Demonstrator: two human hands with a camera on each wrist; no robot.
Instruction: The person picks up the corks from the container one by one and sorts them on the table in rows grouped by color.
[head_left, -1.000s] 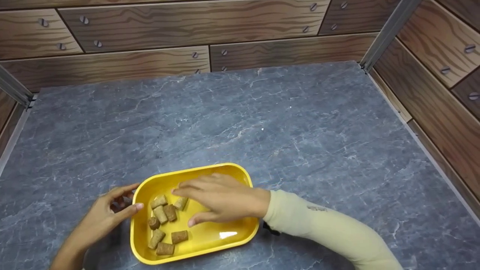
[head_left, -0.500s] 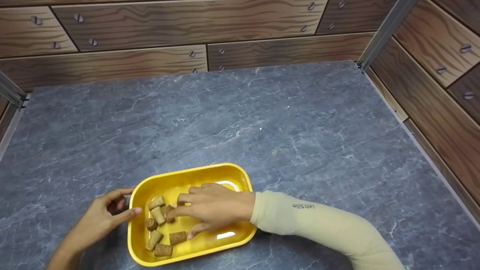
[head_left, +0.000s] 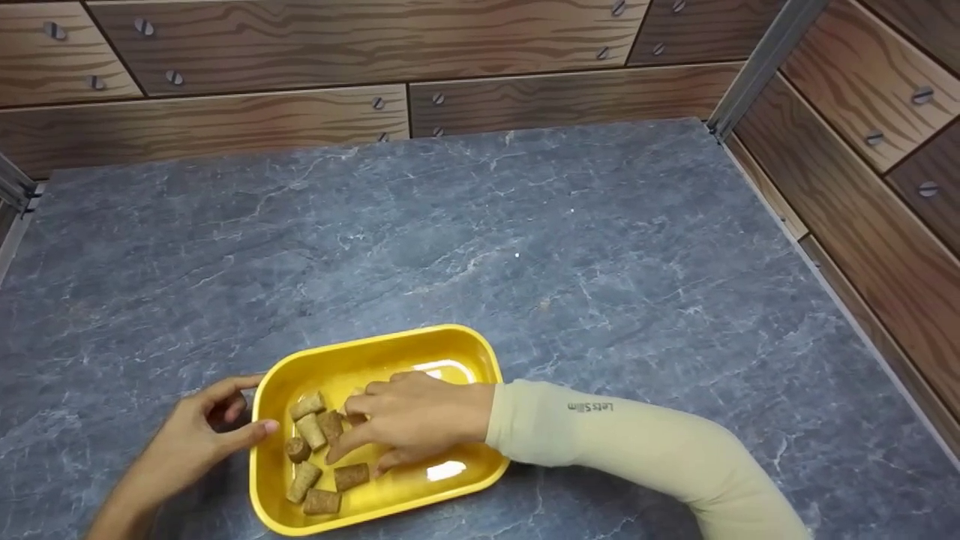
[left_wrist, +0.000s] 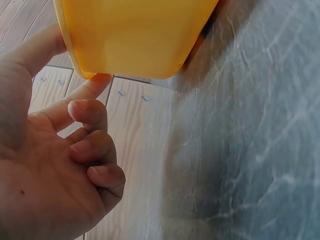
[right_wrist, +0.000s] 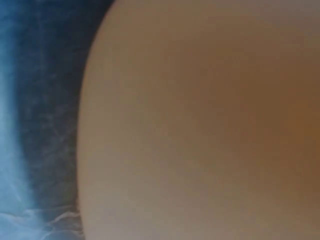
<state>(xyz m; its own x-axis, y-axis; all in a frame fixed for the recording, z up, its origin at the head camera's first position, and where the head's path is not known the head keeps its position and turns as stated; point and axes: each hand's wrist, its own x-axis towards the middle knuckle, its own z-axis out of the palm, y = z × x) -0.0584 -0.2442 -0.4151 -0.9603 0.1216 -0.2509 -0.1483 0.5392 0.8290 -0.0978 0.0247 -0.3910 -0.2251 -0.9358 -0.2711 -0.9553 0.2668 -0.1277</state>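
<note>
Several brown wine corks [head_left: 322, 502] lie in the left part of a yellow plastic tray [head_left: 379, 516]. My left hand [head_left: 199, 431] holds the tray's left end, thumb on the rim and index finger against the outside. In the left wrist view this hand [left_wrist: 55, 150] touches the tray [left_wrist: 130, 40] with thumb and index finger; the other fingers are curled in. Inside the tray is my right hand [head_left: 416, 416], palm down, its bent index finger reaching beside a darker cork [head_left: 330, 426], the thumb near another cork [head_left: 352, 477]. What lies under its palm is hidden.
The tray stands on a grey-blue marbled tabletop [head_left: 420, 232] near its front. Wood-patterned panels [head_left: 262, 45] enclose the back and right side [head_left: 885, 195]. The right wrist view is mostly blocked by a blurred tan surface [right_wrist: 200, 125].
My right hand has moved left and lower over the corks, covering one pale cork, and its fingers have bent more. The left hand keeps its hold on the tray.
</note>
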